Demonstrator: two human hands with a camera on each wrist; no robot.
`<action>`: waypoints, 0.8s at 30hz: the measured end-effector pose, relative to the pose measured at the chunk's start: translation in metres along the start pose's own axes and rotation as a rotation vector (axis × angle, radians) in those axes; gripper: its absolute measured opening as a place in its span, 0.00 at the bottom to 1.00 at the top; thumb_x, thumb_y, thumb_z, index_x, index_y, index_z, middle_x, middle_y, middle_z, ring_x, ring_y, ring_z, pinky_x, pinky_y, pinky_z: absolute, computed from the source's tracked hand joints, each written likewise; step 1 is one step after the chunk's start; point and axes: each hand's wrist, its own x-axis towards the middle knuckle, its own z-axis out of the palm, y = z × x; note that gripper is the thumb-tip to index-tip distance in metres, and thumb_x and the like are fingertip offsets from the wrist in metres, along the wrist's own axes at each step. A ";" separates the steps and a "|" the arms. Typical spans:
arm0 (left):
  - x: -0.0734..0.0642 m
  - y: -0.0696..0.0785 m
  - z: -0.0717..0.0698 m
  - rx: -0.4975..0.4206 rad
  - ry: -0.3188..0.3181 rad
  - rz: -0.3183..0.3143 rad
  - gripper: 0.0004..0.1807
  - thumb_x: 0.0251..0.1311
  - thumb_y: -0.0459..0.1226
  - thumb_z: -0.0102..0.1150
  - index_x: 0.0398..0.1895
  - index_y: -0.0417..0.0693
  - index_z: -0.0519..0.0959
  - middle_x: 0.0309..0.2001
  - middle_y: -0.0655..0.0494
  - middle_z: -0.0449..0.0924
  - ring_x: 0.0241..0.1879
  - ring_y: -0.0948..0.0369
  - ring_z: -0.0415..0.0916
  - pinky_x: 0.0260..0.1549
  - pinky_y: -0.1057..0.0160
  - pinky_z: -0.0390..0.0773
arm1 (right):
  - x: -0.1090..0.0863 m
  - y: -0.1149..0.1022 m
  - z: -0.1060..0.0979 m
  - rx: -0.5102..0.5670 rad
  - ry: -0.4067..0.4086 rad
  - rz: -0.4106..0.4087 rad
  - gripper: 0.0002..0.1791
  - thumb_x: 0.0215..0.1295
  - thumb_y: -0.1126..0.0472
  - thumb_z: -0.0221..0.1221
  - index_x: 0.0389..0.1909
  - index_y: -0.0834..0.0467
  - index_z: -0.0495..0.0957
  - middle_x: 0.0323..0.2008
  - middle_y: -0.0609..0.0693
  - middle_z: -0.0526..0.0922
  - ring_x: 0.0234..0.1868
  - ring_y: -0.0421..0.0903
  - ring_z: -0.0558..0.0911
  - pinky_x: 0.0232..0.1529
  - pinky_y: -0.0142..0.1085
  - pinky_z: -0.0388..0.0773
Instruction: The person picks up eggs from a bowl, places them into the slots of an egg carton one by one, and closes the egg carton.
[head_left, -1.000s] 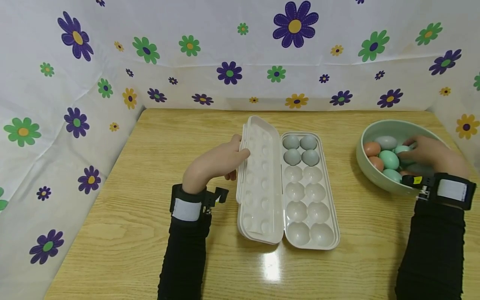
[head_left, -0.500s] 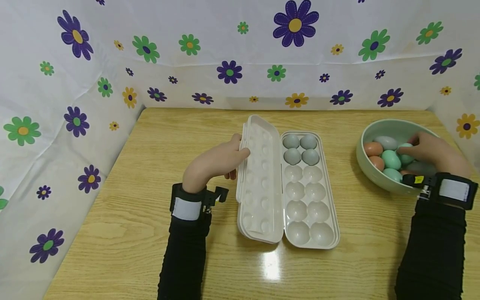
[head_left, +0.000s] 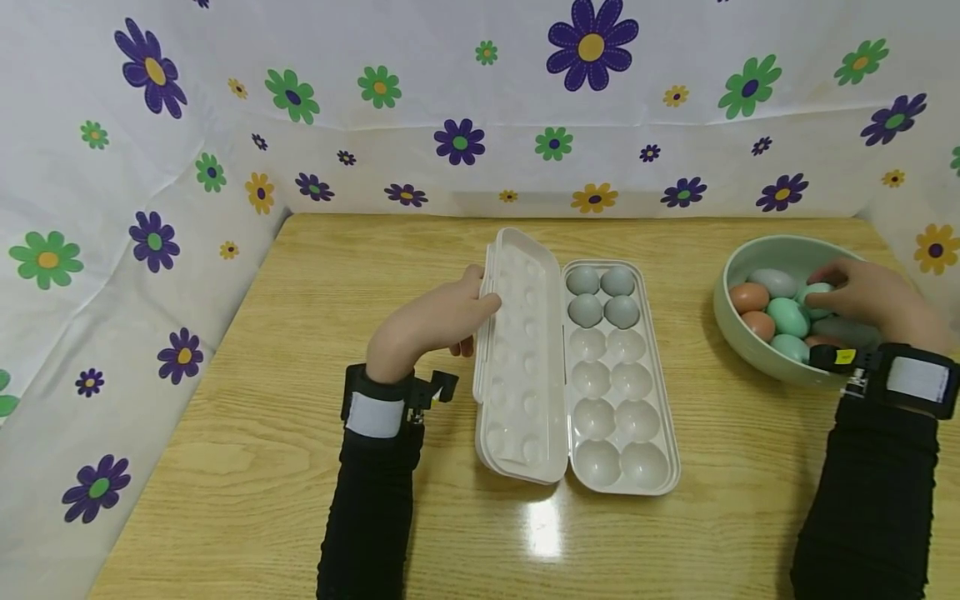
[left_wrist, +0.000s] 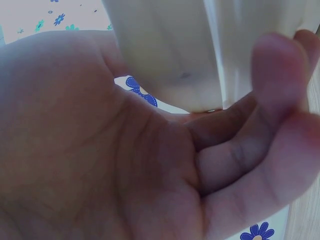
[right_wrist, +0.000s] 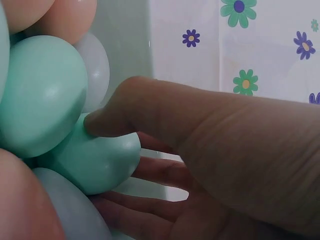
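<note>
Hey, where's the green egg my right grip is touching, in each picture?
Head: the green egg is at right, in the bowl, at the right grip.
Left wrist: not in it.
Right wrist: left of centre, below and right of another green egg.
Shared landmark: the flowered cloth, behind in all three.

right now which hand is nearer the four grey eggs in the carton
Left. The left hand grips the lid, just across it from the four grey eggs; the right hand is farther off, to their right, holding a green egg in the bowl.
</note>
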 end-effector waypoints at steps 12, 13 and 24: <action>0.000 0.000 -0.001 0.004 -0.001 -0.008 0.25 0.68 0.44 0.31 0.62 0.39 0.53 0.25 0.47 0.72 0.19 0.55 0.70 0.21 0.63 0.72 | 0.000 -0.004 -0.001 0.013 0.038 0.033 0.28 0.63 0.51 0.54 0.53 0.70 0.65 0.51 0.76 0.65 0.46 0.69 0.68 0.42 0.61 0.68; -0.001 0.000 -0.001 0.005 -0.001 -0.007 0.25 0.68 0.44 0.31 0.62 0.39 0.53 0.25 0.47 0.72 0.19 0.55 0.70 0.21 0.63 0.72 | -0.001 -0.005 -0.001 0.013 0.046 0.031 0.28 0.63 0.51 0.54 0.52 0.70 0.65 0.51 0.76 0.66 0.46 0.69 0.68 0.42 0.61 0.69; -0.001 0.000 0.000 0.000 0.002 -0.003 0.24 0.68 0.44 0.31 0.61 0.39 0.53 0.25 0.48 0.71 0.19 0.55 0.71 0.21 0.63 0.72 | -0.006 -0.014 -0.006 0.008 0.101 0.024 0.28 0.62 0.53 0.56 0.53 0.70 0.66 0.52 0.76 0.65 0.48 0.71 0.66 0.46 0.64 0.66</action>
